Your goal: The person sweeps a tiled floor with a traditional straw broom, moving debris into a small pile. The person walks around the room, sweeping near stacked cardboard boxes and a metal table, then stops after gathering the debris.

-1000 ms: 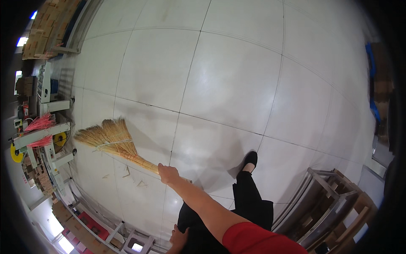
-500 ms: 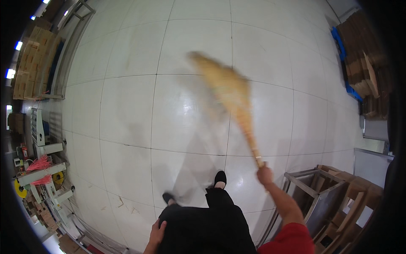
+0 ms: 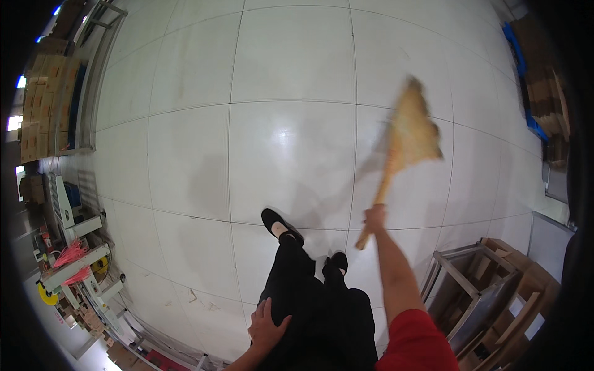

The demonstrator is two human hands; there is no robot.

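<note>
So the left hand (image 3: pixel 267 324) just rests on the black trousers (image 3: pixel 318 315), fingers loosely spread, nothing in it. Looks to me like sweeping's underway but not finished: a few small scraps (image 3: pixel 193 299) lie on the floor (image 3: pixel 291 167) off to the left, and honestly I can't tell how much is already swept. The right hand (image 3: pixel 374 217) has its fingers wrapped around the handle of a straw broom (image 3: pixel 409 133). A stub pokes out behind the fist toward a black shoe (image 3: pixel 338 261); the blurry bristle end fans out ahead, well apart from those scraps. Way off left, stacked cardboard boxes (image 3: pixel 52 105).
</note>
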